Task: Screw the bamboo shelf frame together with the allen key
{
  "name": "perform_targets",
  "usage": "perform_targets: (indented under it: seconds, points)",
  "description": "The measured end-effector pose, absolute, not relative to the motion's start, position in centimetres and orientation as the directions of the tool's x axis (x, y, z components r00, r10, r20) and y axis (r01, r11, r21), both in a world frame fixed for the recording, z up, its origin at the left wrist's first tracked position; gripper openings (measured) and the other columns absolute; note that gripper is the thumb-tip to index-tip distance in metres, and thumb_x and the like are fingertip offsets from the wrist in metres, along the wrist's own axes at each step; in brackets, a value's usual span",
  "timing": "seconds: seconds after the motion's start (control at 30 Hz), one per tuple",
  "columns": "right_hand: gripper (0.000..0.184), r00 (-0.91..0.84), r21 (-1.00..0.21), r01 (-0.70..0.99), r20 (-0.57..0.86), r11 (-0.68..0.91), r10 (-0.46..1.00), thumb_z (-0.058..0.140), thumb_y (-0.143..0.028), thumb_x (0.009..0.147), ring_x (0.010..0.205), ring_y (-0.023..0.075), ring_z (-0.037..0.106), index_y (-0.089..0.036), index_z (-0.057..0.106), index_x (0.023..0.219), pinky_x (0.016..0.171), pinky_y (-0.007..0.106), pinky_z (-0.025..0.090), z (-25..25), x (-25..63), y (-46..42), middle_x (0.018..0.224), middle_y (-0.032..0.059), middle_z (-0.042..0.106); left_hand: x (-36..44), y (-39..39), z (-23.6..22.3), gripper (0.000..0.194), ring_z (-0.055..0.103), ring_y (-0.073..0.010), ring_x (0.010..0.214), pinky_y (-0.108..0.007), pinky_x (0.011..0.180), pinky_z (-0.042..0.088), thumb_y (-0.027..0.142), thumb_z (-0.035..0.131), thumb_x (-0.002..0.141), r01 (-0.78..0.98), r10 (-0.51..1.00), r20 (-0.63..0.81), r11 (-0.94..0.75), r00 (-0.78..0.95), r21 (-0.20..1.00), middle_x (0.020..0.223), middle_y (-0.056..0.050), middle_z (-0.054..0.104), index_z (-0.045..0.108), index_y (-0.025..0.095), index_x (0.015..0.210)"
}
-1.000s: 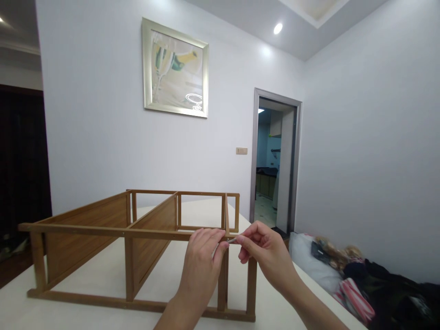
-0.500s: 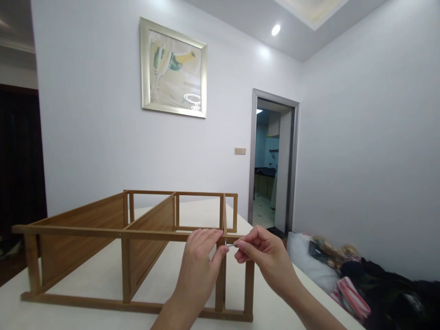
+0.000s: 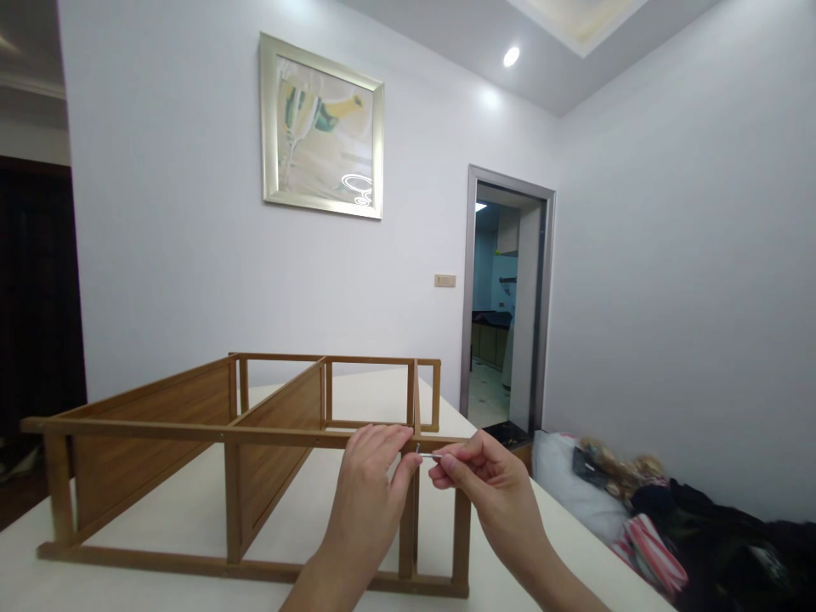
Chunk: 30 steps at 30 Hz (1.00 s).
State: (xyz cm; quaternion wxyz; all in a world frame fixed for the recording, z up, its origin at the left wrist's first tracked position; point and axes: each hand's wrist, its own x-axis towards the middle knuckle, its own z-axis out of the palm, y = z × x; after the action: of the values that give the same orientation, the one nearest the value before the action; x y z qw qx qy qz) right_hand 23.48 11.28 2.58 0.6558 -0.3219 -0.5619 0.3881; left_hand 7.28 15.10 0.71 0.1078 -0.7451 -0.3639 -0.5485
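A brown wooden shelf frame lies on its side on the white table. My left hand is closed over its near upper rail, fingers on top and thumb below, close to the joint with an upright. My right hand pinches the long arm of a thin metal hex key. The key's short end stands up just under the rail, beside my left thumb tip. Whether it sits in a screw head is too small to make out.
The white table extends under the frame. To the right, a pile of clothes and a white bundle lie beside the table. A doorway opens in the far wall, where a framed picture hangs.
My right hand has shifted slightly down and to the left, turning the hex key's long arm a little. My left hand and the frame have stayed put.
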Motion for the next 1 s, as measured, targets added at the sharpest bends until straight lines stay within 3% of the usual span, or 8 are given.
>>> perform_targets:
  seconds: [0.23,0.6,0.8,1.0]
  points:
    - [0.037,0.108,-0.848,-0.179,0.487,0.499,0.867,0.083,-0.048,0.071,0.071,0.0203,0.072,-0.019,0.061,0.071,0.072,0.036,0.061,1.4,23.3,11.4,0.079,0.0053,0.075,7.2,15.1,0.6,0.021,0.068,-0.0252,0.100,-0.052,0.095,0.051,0.017,0.063,0.088,0.656,0.403,0.907,-0.719,0.123,0.230,0.107,-0.005,0.076,0.068,0.022,0.107]
    - [0.037,0.093,-0.881,-0.038,0.467,0.472,0.879,0.080,-0.051,0.073,0.061,0.0166,0.067,-0.018,0.061,0.072,0.063,0.029,0.056,2.3,23.9,11.1,0.064,0.0026,0.070,7.4,15.0,0.9,0.021,0.069,-0.0257,0.100,-0.055,0.097,0.049,0.016,0.064,0.085,0.649,0.446,0.887,-0.710,0.115,0.273,0.107,-0.005,0.076,0.069,0.022,0.105]
    - [0.037,0.049,-0.867,0.131,0.491,0.482,0.870,0.074,-0.052,0.079,0.054,0.0144,0.062,-0.020,0.058,0.071,0.055,0.025,0.050,2.4,24.4,11.3,0.057,-0.0004,0.063,7.5,14.7,1.0,0.022,0.068,-0.0263,0.102,-0.056,0.097,0.049,0.016,0.066,0.084,0.637,0.490,0.867,-0.698,0.091,0.328,0.107,-0.005,0.076,0.069,0.021,0.106]
    - [0.025,0.024,-0.715,0.369,0.647,0.594,0.762,0.064,-0.042,0.089,0.056,0.0147,0.063,-0.021,0.061,0.077,0.054,0.023,0.049,1.7,24.5,11.8,0.063,0.0003,0.065,7.8,14.4,1.2,0.021,0.067,-0.0256,0.099,-0.055,0.098,0.048,0.014,0.066,0.082,0.632,0.524,0.850,-0.679,0.061,0.374,0.103,-0.005,0.076,0.070,0.021,0.102]
